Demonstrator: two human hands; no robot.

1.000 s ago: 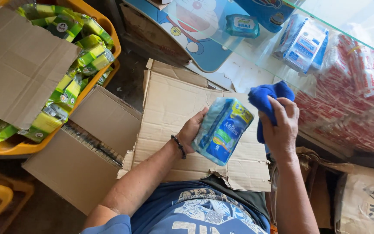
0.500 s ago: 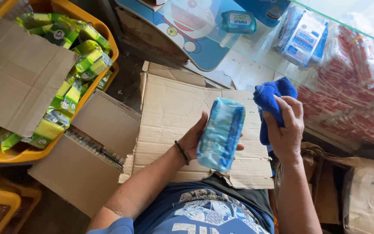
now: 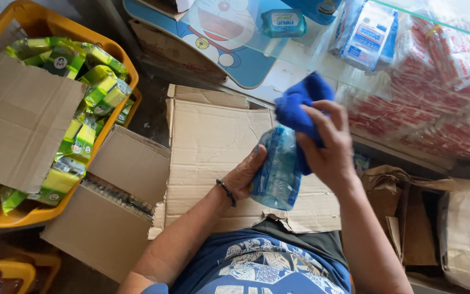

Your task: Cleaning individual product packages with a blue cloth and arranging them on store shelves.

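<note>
One blue packet [image 3: 278, 173] upright, long axis vertical, between both hands.

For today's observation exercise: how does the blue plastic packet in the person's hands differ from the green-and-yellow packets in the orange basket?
The blue plastic packet is single and held upright by the left hand, while the right hand presses a blue cloth on it. The green-and-yellow packets are many, heaped loosely in the orange basket, untouched and partly covered by a cardboard sheet. They differ in colour. Both are glossy plastic wrapping.
</note>
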